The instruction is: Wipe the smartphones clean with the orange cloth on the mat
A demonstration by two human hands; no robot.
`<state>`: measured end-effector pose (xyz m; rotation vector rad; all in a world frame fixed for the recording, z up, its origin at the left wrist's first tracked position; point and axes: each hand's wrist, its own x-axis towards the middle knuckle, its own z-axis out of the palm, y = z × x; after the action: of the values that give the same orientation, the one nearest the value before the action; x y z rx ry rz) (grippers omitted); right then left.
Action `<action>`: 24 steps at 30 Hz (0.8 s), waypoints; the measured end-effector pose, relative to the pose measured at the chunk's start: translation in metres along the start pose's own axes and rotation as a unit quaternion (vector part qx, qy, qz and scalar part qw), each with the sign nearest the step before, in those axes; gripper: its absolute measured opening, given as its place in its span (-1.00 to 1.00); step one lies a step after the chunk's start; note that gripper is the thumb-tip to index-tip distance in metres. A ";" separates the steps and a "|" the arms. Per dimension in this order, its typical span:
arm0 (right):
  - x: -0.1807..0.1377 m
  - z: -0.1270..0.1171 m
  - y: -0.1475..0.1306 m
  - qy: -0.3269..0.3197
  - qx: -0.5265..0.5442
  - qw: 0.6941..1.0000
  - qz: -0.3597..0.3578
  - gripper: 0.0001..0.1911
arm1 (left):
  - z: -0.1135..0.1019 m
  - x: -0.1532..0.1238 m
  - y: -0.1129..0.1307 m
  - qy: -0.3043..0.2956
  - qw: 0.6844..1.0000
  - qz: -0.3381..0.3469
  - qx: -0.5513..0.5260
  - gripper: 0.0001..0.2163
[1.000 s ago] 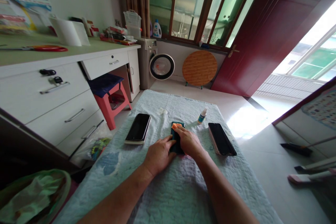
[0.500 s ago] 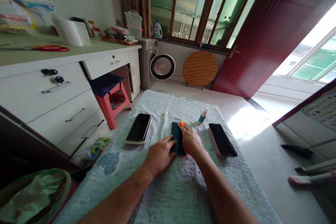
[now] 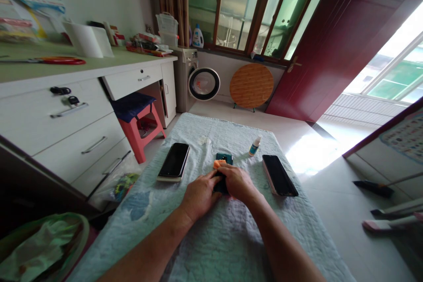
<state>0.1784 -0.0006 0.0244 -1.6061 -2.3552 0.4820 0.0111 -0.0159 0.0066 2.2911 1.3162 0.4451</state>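
A dark teal smartphone (image 3: 224,157) lies back up on the cloth-covered table (image 3: 158,229), its camera block at the far end. My right hand (image 3: 238,181) presses an orange cloth (image 3: 219,164) onto the phone's back, fingers closed over it. At the phone's left edge my left hand (image 3: 200,194) rests with fingers stretched, steadying or touching it; the fingertips are partly hidden under the right hand. A small spray bottle (image 3: 254,146) stands beyond the right hand. Black-screened phones lie on either side, one left (image 3: 174,160) and one right (image 3: 280,175).
A pink stool (image 3: 137,128) with a dark cushion stands left of the table, beside the white desk (image 3: 79,128). A washing machine (image 3: 188,79) has its round door open. A folded round table (image 3: 251,86) leans against the wall. A waste bin (image 3: 84,229) sits at lower left.
My right hand has slid the orange cloth left and nearer along the phone's back, uncovering the camera block. My left hand stays at the phone's left edge.
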 end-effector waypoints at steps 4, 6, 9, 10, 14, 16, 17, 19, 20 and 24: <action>0.002 0.003 0.001 0.002 0.015 1.000 -0.024 -0.47 | -0.002 0.000 0.002 0.001 1.000 0.003 -0.008 -0.52; 0.005 0.004 0.003 0.003 0.008 1.000 -0.019 -0.45 | -0.003 0.000 0.003 0.003 1.000 0.003 -0.011 -0.53; 0.010 0.005 0.005 0.003 -0.005 1.000 -0.007 -0.41 | -0.003 0.000 0.003 0.000 1.000 -0.002 -0.011 -0.56; 0.012 0.005 0.006 0.004 -0.008 1.000 -0.004 -0.41 | -0.002 0.000 0.003 -0.002 1.000 -0.005 -0.009 -0.57; 0.018 0.005 0.008 0.016 -0.018 1.000 0.010 -0.41 | -0.001 0.000 0.002 -0.002 1.000 -0.014 0.003 -0.56; 0.019 0.006 0.011 0.017 -0.027 0.999 0.024 -0.40 | 0.000 0.001 0.001 -0.001 1.000 -0.016 0.010 -0.56; 0.020 0.006 0.012 0.017 -0.031 0.999 0.033 -0.39 | 0.001 0.001 0.000 -0.001 1.000 -0.016 0.013 -0.56; 0.021 0.006 0.015 0.022 -0.039 0.998 0.051 -0.36 | 0.002 0.001 -0.001 0.000 1.000 -0.016 0.016 -0.55; 0.021 0.005 0.016 0.027 -0.044 0.997 0.061 -0.35 | 0.002 0.001 -0.001 0.000 1.000 -0.016 0.017 -0.55; 0.018 0.002 0.019 0.039 -0.060 0.993 0.093 -0.34 | 0.003 0.001 -0.002 -0.002 1.000 -0.017 0.016 -0.55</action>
<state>0.1872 0.0228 0.0150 -1.8737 -2.2272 0.3113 0.0114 -0.0149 0.0033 2.2908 1.3660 0.4111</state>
